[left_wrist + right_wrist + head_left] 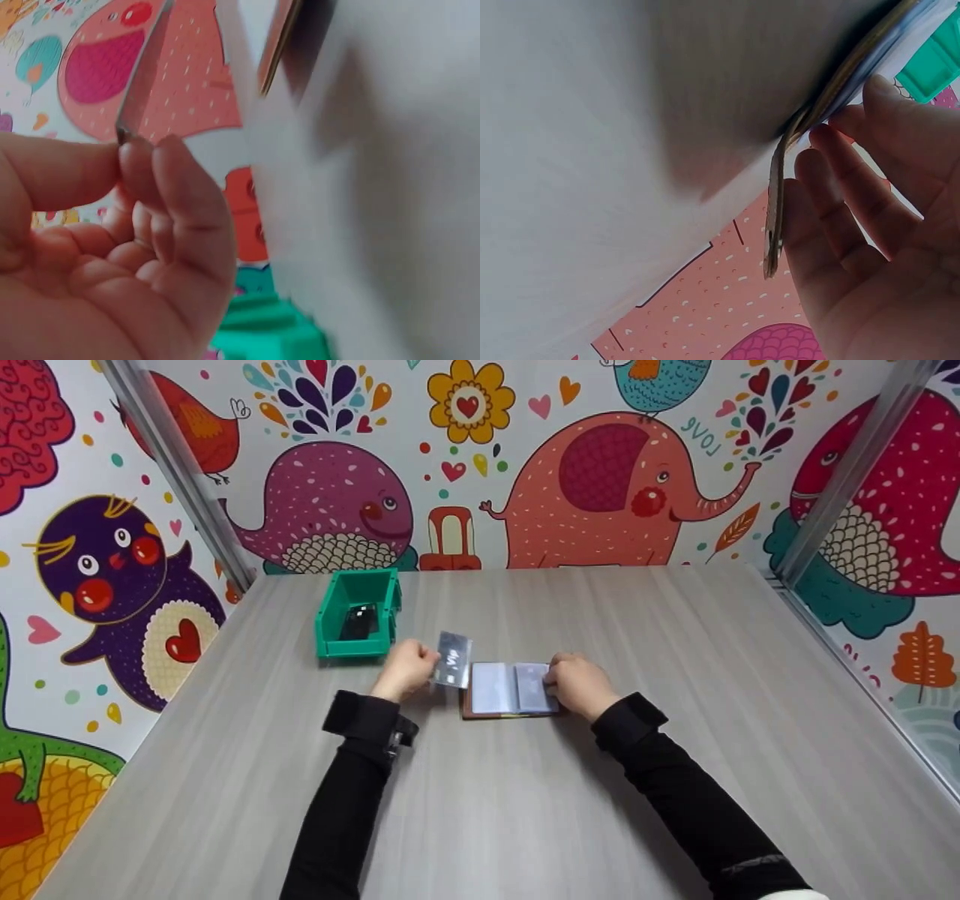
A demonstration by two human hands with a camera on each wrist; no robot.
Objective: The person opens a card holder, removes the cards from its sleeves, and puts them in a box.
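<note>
In the head view my left hand [405, 667] pinches a dark grey card [453, 660] marked "Vip" between thumb and fingertips. The left wrist view shows that card [144, 75] nearly edge-on, above the thumb [71, 171]. Just right of it, a brown card holder [493, 688] lies spread on the table, its clear plastic sleeves showing. My right hand [581, 684] grips the holder's right side. From the right wrist, the thumb [900, 112] presses on the sleeves while other fingers sit along the holder's brown flap [775, 214].
A green plastic bin [355, 648] stands at the back left, with black cards [360, 621] inside. The wood-grain table [510, 810] reaches back to a wall [465, 472] printed with cartoon animals. Metal posts [184, 480] rise at the back corners.
</note>
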